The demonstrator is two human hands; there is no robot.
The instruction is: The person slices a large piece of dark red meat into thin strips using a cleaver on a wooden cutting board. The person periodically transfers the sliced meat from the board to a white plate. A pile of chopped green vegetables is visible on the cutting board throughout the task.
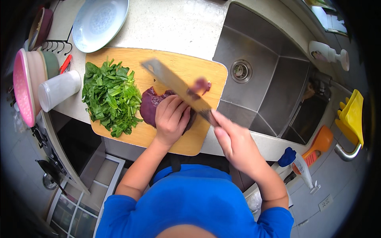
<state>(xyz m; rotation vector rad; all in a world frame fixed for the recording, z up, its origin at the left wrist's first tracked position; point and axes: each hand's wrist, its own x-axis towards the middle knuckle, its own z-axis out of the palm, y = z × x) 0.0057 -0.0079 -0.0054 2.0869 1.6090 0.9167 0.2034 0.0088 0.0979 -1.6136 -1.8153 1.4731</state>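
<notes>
A slab of dark purple-red raw meat that looks like liver (pixel 149 107) lies on the wooden cutting board (pixel 174 147). My left hand (pixel 171 119) presses it down with curled fingers. My right hand (pixel 236 143) grips the handle of a wide kitchen knife (pixel 170 77), whose blade slants to the far left, just beyond my left fingertips. The blade is blurred and hides part of the meat's far edge. Small cut pieces (pixel 202 85) of the meat sit beyond the blade, some smeared by motion. Chopped leafy greens (pixel 109 97) form a heap on the board's left side.
A pale blue plate (pixel 99 25) stands beyond the board. To the right is a steel sink (pixel 248 47). A white canister (pixel 59 90), a red-handled tool (pixel 66 64) and pink basins (pixel 24 87) are at the left. Yellow gloves (pixel 351 115) hang far right.
</notes>
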